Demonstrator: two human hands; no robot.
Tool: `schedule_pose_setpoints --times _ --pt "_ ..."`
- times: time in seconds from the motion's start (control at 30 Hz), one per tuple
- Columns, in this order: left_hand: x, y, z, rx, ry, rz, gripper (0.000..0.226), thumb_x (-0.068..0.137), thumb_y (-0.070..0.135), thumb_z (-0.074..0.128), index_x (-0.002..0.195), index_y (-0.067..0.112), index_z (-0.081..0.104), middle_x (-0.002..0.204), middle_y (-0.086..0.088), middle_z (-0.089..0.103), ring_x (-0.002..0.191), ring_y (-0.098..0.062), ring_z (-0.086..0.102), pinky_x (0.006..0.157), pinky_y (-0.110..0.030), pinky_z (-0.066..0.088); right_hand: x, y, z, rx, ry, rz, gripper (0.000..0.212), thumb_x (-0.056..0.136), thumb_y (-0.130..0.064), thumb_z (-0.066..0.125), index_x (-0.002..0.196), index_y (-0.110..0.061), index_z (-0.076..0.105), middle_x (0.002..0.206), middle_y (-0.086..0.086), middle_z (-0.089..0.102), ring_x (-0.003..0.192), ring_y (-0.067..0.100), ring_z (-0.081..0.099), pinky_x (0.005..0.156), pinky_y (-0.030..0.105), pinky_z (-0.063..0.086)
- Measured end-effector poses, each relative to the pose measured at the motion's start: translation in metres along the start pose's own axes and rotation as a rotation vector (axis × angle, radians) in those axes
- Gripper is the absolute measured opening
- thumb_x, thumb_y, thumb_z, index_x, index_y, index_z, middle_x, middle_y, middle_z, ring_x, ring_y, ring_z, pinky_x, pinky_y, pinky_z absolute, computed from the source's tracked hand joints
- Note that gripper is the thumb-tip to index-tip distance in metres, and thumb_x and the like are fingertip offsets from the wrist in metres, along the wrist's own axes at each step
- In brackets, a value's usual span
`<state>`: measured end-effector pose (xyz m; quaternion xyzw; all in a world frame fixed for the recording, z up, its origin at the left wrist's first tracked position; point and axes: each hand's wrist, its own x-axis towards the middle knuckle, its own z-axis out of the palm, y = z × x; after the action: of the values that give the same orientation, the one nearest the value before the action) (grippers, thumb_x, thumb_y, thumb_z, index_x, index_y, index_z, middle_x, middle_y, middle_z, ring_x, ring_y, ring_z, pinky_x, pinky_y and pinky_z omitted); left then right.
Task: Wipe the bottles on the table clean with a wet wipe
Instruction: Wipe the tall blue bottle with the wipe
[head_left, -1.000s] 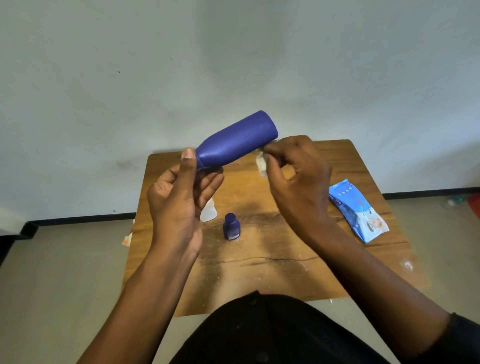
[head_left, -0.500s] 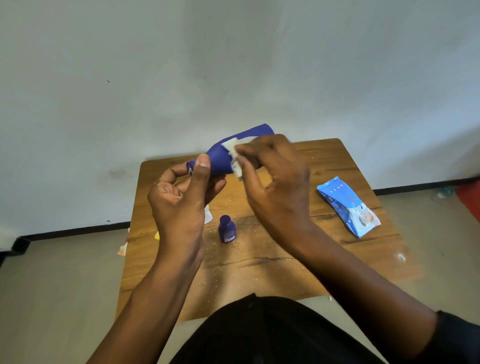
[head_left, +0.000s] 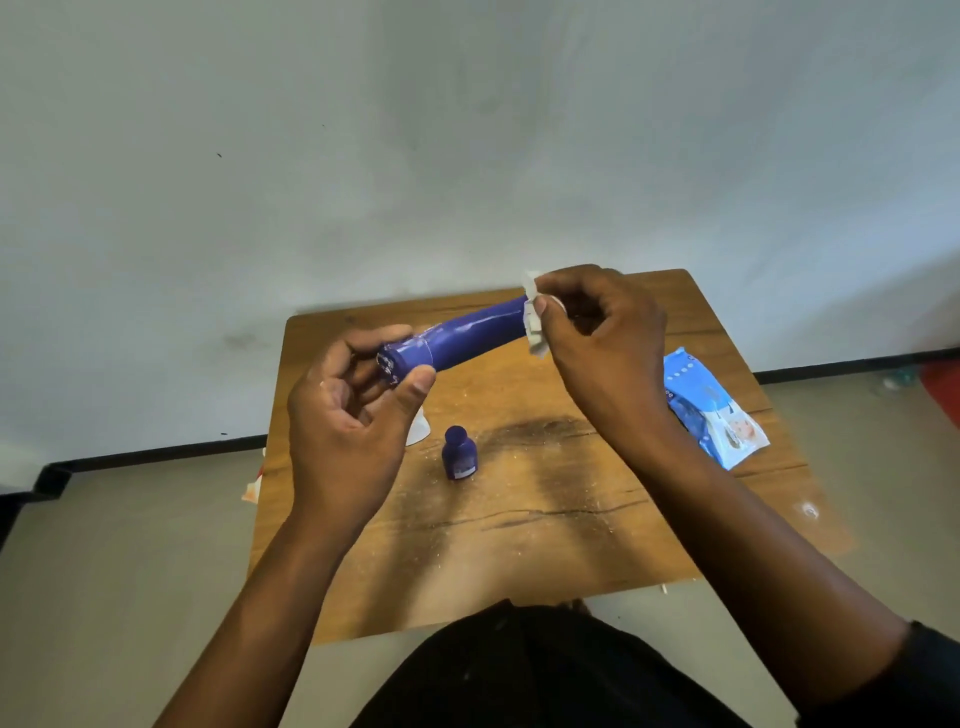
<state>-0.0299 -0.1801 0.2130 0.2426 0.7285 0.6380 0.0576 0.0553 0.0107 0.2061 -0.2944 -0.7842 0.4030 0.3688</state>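
Note:
A large dark blue bottle (head_left: 467, 335) is held nearly level above the table, its cap end in my left hand (head_left: 353, 410). My right hand (head_left: 602, 343) pinches a folded white wet wipe (head_left: 534, 322) against the bottle's far base end. A small dark blue bottle (head_left: 458, 453) stands upright on the wooden table (head_left: 545, 519), below and between my hands. Part of a white bottle (head_left: 418, 428) shows behind my left hand; most of it is hidden.
A blue and white pack of wet wipes (head_left: 709, 415) lies on the table's right side. The table stands against a pale wall. Scraps of paper (head_left: 253, 486) lie on the floor by the table's left edge. My dark-clothed lap fills the bottom.
My right hand slid the wipe from the bottle's middle out to its base end. The bottle tilted lower, closer to level, with the cap end now facing me.

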Motion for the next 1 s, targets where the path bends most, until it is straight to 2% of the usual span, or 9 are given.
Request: schedule_pose_setpoints --times 0.1,0.2,0.33,0.47,0.6,0.67,0.8,0.93,1.0 --pt "0.001 -0.002 -0.004 0.115 -0.096 0.103 0.039 0.087 -0.001 0.077 0.123 0.013 0.069 0.123 0.001 0.073 0.113 -0.013 0.072 0.089 -0.022 0.059 -0.008 -0.004 0.006 -0.034 -0.08 0.019 0.016 0.095 -0.015 0.073 0.108 -0.021 0.08 0.1 -0.008 0.076 0.091 0.006 0.07 0.08 0.03 0.06" --pt "0.0 -0.003 -0.001 0.203 -0.155 0.249 0.042 0.086 -0.011 0.076 0.122 0.009 0.07 0.126 0.003 0.072 0.12 -0.007 0.068 0.097 -0.023 0.056 -0.027 -0.02 0.02 -0.063 -0.182 -0.057 0.02 0.096 -0.011 0.07 0.112 -0.019 0.081 0.102 -0.006 0.075 0.09 0.005 0.066 0.079 0.023 0.056" --pt "-0.004 -0.007 -0.001 0.213 -0.065 0.296 0.04 0.086 -0.007 0.077 0.121 0.01 0.07 0.119 0.007 0.072 0.113 -0.006 0.07 0.095 -0.023 0.057 -0.046 -0.042 0.025 -0.001 -0.196 -0.155 0.024 0.099 -0.011 0.069 0.119 -0.018 0.078 0.115 -0.004 0.072 0.101 0.006 0.066 0.083 0.015 0.054" --pt "-0.004 -0.005 -0.002 0.118 -0.021 0.278 0.037 0.087 -0.005 0.077 0.122 0.003 0.069 0.123 -0.001 0.072 0.118 -0.011 0.07 0.095 -0.027 0.058 -0.039 -0.035 0.024 -0.025 -0.175 -0.255 0.024 0.098 -0.01 0.069 0.121 -0.013 0.077 0.113 0.001 0.071 0.098 0.012 0.066 0.082 0.02 0.054" --pt "-0.003 0.001 -0.007 0.057 -0.031 0.29 0.034 0.089 -0.006 0.074 0.122 0.0 0.066 0.127 -0.007 0.072 0.126 -0.017 0.066 0.094 -0.027 0.059 -0.014 -0.011 0.017 -0.049 -0.103 -0.089 0.024 0.1 -0.012 0.068 0.121 -0.019 0.077 0.112 -0.004 0.073 0.098 0.006 0.067 0.084 0.028 0.059" --pt "-0.003 0.003 -0.005 0.039 -0.015 0.278 0.035 0.089 -0.006 0.074 0.123 -0.001 0.066 0.127 -0.008 0.072 0.124 -0.018 0.068 0.092 -0.025 0.059 -0.008 -0.007 0.015 -0.05 -0.082 -0.076 0.024 0.1 -0.01 0.067 0.12 -0.019 0.078 0.111 -0.004 0.073 0.099 0.006 0.067 0.085 0.03 0.058" --pt "0.001 0.005 0.005 -0.043 0.045 0.206 0.035 0.088 -0.006 0.075 0.122 -0.002 0.066 0.121 -0.008 0.074 0.113 -0.016 0.073 0.094 -0.029 0.059 -0.025 -0.03 0.022 -0.084 -0.07 -0.256 0.024 0.096 -0.003 0.068 0.118 -0.009 0.077 0.111 0.004 0.07 0.098 0.015 0.065 0.083 0.027 0.055" --pt "0.001 0.011 0.008 -0.088 0.075 0.161 0.037 0.086 -0.007 0.075 0.12 0.004 0.065 0.114 0.002 0.073 0.106 -0.008 0.074 0.09 -0.018 0.056 -0.047 -0.049 0.031 -0.02 -0.052 -0.533 0.025 0.091 0.006 0.072 0.115 -0.001 0.077 0.113 0.012 0.074 0.101 0.027 0.067 0.087 0.031 0.053" --pt "0.002 0.013 0.005 -0.113 0.07 0.172 0.037 0.086 -0.005 0.075 0.121 0.002 0.065 0.116 -0.001 0.073 0.108 -0.009 0.074 0.091 -0.02 0.057 -0.041 -0.045 0.03 -0.012 -0.021 -0.59 0.023 0.092 0.005 0.072 0.113 -0.001 0.078 0.113 0.011 0.075 0.102 0.028 0.068 0.089 0.029 0.052"
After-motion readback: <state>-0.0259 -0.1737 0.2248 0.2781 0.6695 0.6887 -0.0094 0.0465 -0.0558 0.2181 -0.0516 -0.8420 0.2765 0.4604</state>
